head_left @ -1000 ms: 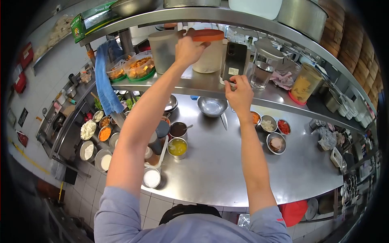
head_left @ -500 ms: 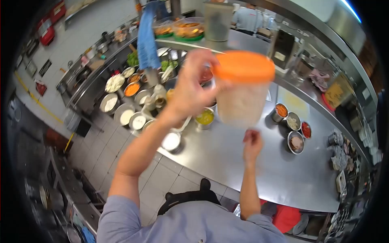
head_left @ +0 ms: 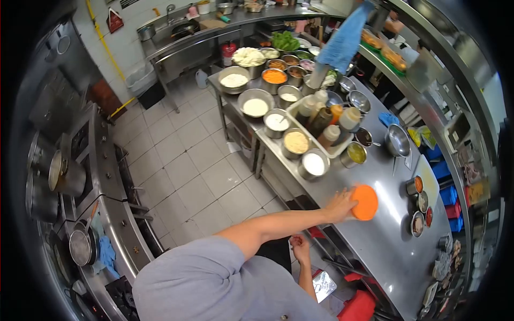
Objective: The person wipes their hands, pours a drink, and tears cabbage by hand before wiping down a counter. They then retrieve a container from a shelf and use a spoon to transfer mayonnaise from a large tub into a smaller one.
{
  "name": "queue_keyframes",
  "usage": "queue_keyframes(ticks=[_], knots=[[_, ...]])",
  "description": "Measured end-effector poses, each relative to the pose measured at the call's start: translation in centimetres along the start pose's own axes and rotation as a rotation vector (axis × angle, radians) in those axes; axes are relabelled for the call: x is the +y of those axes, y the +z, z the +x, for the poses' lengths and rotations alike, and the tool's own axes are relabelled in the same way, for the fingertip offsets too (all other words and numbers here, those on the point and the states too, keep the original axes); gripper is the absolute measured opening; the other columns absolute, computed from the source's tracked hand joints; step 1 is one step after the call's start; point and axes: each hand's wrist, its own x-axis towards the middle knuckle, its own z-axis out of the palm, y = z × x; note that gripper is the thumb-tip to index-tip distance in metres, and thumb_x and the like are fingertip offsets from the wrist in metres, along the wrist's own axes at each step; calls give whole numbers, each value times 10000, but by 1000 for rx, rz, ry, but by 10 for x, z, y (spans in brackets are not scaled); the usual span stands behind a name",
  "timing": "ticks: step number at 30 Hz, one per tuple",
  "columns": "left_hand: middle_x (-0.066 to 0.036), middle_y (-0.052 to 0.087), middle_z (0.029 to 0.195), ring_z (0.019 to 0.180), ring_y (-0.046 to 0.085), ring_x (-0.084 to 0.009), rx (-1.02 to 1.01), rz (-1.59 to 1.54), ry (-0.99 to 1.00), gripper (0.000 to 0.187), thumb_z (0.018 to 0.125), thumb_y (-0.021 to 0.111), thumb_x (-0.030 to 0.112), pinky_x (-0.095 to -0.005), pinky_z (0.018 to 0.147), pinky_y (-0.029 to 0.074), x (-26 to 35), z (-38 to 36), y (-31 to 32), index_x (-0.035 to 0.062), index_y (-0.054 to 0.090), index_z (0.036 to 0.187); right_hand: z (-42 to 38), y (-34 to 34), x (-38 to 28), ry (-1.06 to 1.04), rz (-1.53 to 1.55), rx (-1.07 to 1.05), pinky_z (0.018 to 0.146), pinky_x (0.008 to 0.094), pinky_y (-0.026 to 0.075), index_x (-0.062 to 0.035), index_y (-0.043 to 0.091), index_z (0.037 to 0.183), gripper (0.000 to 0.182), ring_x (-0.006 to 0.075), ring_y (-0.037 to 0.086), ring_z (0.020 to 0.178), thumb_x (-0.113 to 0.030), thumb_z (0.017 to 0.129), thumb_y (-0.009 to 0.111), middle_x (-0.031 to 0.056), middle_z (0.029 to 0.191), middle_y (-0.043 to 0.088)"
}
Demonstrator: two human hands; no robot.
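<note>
My left hand (head_left: 340,207) grips a container with a round orange lid (head_left: 365,203), low over the steel table (head_left: 369,241) near its front edge. The lid hides the container's body, so I cannot tell whether it touches the table. My right hand (head_left: 300,249) hangs below the table's edge beside my body, its fingers curled; whether anything is in them is hidden. Nearest to the lid are a bowl of white cream (head_left: 314,163) and a pot of yellow-green liquid (head_left: 355,154).
A tray of squeeze bottles (head_left: 332,132) stands behind, among several ingredient bowls. Small bowls (head_left: 417,223) sit at the right, beside a cutting board (head_left: 427,174). A blue cloth (head_left: 345,40) hangs above the table. Stoves (head_left: 115,214) line the left side.
The orange-lidded container has gone from raised in front of my face down to the table. My right hand has dropped beside my body. The view has turned left.
</note>
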Motion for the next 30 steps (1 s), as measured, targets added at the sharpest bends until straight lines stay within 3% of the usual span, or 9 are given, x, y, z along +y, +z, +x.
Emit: queue_keyframes(ticks=[5,10,13,16,18,20,24,28,30], knots=[[-249,533,1370,1141,617,-434,-201,-143,18,361,828,685,28,-479,912,542,-12,-52,-93,0,616,1181,7,64,9,119,-373,-456,1156,413,360,-13,528,1445,743,304,463,1398,-474,909,758,224,1472,532],[-223,701,900,885,678,-432,-18,-189,-197,125,815,713,111,-518,781,543,-115,-116,-194,-6,692,852,36,127,-49,445,-203,-585,1172,386,354,12,407,1535,907,279,444,1422,-634,941,631,200,1512,496],[-211,688,812,809,666,-449,63,-67,-502,80,841,694,116,-539,725,533,-183,-156,-290,36,707,841,45,180,-120,742,-154,-645,985,370,504,-23,611,1369,803,197,628,1168,-704,946,566,125,1262,681],[-227,706,881,840,674,-445,58,1,-831,104,825,675,117,-537,748,539,-263,-214,-383,23,699,862,150,214,7,887,-108,-669,600,350,439,-34,712,1075,607,151,586,728,-618,928,641,66,903,678],[-250,709,935,883,682,-434,288,-31,-677,149,814,661,119,-525,790,543,-343,-294,-415,5,701,902,202,247,37,649,-332,-734,457,349,424,-25,745,932,472,157,577,553,-492,906,681,62,754,678],[-257,704,901,872,686,-441,203,36,-928,175,826,635,97,-510,790,546,-392,-387,-450,-17,713,933,255,283,17,248,-638,-802,429,360,439,0,745,842,301,200,587,495,-297,874,710,95,696,680],[-274,703,880,888,686,-469,234,275,-1576,300,929,617,257,-552,765,532,-392,-542,-507,-22,709,870,410,396,7,113,-1417,-1144,551,413,526,-26,739,718,141,279,685,627,-153,704,681,154,712,708],[-225,696,828,809,663,-442,468,524,-1709,219,835,595,175,-556,746,513,-365,-656,-522,-11,677,752,497,537,-105,-501,-1106,-726,687,494,548,5,703,713,344,410,710,743,-314,809,619,242,749,696],[-213,596,622,570,603,-375,787,559,-1766,204,812,624,90,-487,581,488,-358,-659,-513,25,539,638,499,608,-218,-386,-857,-660,618,432,550,19,689,874,232,275,698,660,-177,922,575,183,696,687]])
